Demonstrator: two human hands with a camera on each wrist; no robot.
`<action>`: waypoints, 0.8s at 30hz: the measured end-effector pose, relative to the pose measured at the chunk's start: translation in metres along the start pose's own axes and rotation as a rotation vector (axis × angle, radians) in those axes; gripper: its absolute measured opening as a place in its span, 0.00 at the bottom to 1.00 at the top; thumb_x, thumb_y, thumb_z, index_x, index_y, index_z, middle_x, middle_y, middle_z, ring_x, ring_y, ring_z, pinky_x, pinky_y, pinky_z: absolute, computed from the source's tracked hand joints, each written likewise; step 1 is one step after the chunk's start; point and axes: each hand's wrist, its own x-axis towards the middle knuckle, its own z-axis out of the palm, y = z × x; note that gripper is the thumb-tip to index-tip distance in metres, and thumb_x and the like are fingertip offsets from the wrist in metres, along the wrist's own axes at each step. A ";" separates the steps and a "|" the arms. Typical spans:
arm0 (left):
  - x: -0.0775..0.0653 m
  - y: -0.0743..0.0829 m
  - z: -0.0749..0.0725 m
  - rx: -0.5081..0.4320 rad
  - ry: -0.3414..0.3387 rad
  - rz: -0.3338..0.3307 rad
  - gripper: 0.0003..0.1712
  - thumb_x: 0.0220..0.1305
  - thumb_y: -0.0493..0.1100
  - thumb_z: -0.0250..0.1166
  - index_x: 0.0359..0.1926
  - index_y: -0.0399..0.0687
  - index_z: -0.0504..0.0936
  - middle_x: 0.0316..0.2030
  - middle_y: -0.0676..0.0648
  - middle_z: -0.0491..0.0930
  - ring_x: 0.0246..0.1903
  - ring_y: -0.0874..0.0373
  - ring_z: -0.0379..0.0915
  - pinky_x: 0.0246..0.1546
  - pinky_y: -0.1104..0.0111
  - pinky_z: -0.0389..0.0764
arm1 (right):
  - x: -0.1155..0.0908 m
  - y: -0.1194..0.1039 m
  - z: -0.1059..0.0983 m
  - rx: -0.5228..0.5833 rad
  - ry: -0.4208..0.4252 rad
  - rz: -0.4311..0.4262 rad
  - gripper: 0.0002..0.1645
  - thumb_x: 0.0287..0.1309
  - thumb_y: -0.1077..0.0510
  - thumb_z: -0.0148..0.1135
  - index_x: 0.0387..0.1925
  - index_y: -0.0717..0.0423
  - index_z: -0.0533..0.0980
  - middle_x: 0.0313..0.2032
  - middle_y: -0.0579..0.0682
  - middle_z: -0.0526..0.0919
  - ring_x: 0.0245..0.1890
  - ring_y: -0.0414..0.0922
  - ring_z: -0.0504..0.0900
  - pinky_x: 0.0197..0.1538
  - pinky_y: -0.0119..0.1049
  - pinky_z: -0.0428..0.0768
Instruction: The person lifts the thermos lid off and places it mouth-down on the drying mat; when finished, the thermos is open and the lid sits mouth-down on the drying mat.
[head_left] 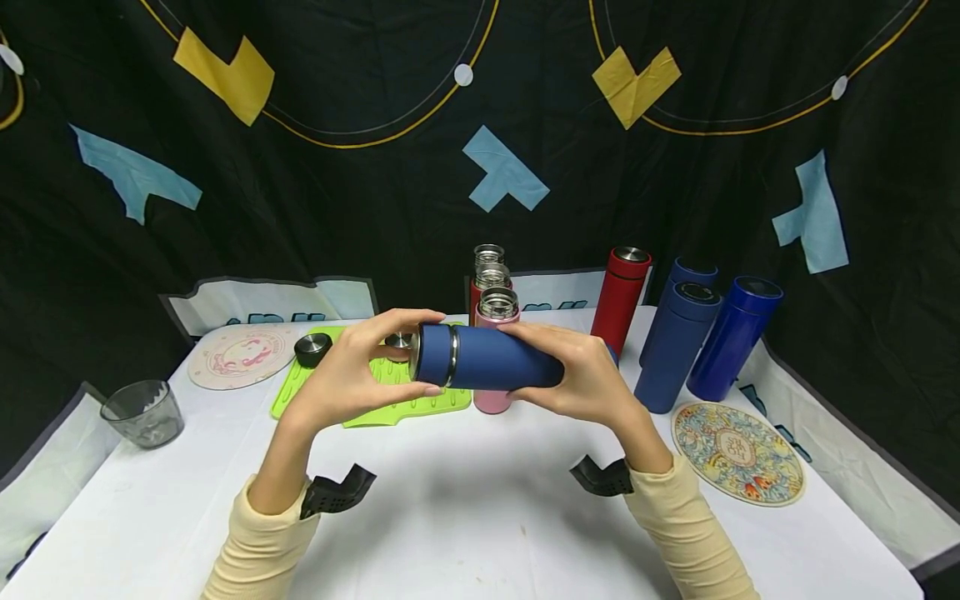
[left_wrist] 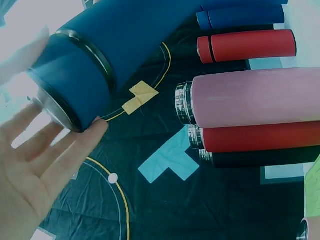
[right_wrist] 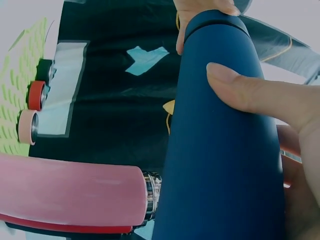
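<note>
A dark blue thermos bottle (head_left: 495, 358) lies sideways in the air, held between both hands. My left hand (head_left: 348, 379) grips its lid (head_left: 432, 354), with the thumb on one side and the fingers on the other in the left wrist view. A steel band shows between lid and body. Around the lower body, my right hand (head_left: 581, 375) has its thumb across the blue surface (right_wrist: 220, 145). Directly behind the bottle stands a pink thermos (left_wrist: 255, 97) without its lid, steel neck showing, with a red one (left_wrist: 260, 137) and a black one (left_wrist: 265, 157) lined up beyond it.
A green mat (head_left: 408, 411) carries a black lid (head_left: 312, 350), a red lid (right_wrist: 36, 95) and a pink lid (right_wrist: 27, 126). Lidded red (head_left: 621, 296) and blue bottles (head_left: 678, 350) stand right. Round coasters (head_left: 738, 450) and a glass (head_left: 146, 414) lie toward the sides.
</note>
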 end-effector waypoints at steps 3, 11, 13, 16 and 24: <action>0.000 0.000 -0.002 -0.005 -0.019 0.076 0.44 0.42 0.40 0.81 0.63 0.50 0.72 0.60 0.49 0.72 0.55 0.52 0.72 0.47 0.63 0.81 | -0.001 0.003 -0.001 0.052 -0.020 0.019 0.47 0.35 0.56 0.83 0.61 0.55 0.73 0.54 0.52 0.80 0.52 0.50 0.80 0.53 0.48 0.80; 0.000 0.001 -0.002 0.003 -0.007 0.108 0.43 0.43 0.37 0.80 0.63 0.49 0.72 0.60 0.48 0.72 0.56 0.51 0.71 0.46 0.60 0.82 | -0.002 0.004 -0.001 0.081 -0.030 0.037 0.47 0.36 0.55 0.82 0.62 0.54 0.73 0.54 0.52 0.81 0.50 0.50 0.81 0.51 0.47 0.80; -0.001 0.001 -0.001 0.013 0.006 0.075 0.42 0.44 0.38 0.80 0.62 0.49 0.73 0.58 0.47 0.73 0.54 0.50 0.72 0.45 0.61 0.82 | -0.002 0.003 0.000 0.052 -0.020 0.031 0.47 0.36 0.55 0.82 0.62 0.54 0.73 0.54 0.52 0.81 0.50 0.50 0.81 0.51 0.48 0.80; -0.001 0.000 -0.001 0.010 0.022 0.011 0.40 0.46 0.42 0.79 0.62 0.49 0.73 0.57 0.46 0.75 0.50 0.49 0.76 0.44 0.61 0.83 | -0.001 0.002 0.000 0.003 -0.003 0.016 0.47 0.35 0.55 0.82 0.62 0.54 0.73 0.54 0.53 0.81 0.51 0.51 0.81 0.52 0.49 0.80; -0.001 -0.002 0.000 -0.005 0.024 -0.128 0.38 0.50 0.44 0.77 0.63 0.50 0.72 0.53 0.44 0.77 0.44 0.50 0.79 0.43 0.61 0.83 | 0.001 0.001 0.003 -0.083 0.034 -0.027 0.47 0.34 0.54 0.83 0.61 0.55 0.73 0.54 0.53 0.80 0.52 0.51 0.80 0.54 0.50 0.79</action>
